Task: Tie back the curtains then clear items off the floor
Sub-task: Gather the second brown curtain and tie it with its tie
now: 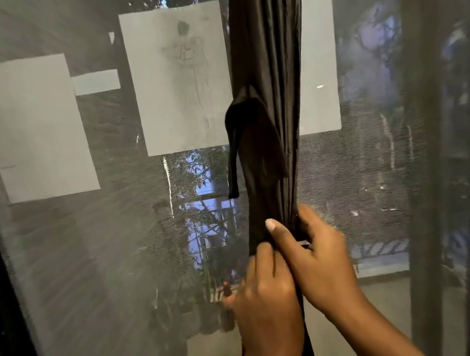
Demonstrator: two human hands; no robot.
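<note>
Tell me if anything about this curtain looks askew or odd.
The dark curtain is bunched into a narrow column with a loose knot-like fold midway, and a strip of fabric dangles free to its left. Both the left hand and right hand grip the bundle below. Nothing looks torn.

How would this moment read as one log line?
step: tying curtain | left hand: grips dark curtain | right hand: grips same bunch | knot: above hands

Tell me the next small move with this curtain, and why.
Probably pull the lower length snug. The dark curtain is already gathered into one bunch with a loose knot partway up, and both hands, left and right, grip it just below, so a downward tug should tighten it.
</note>
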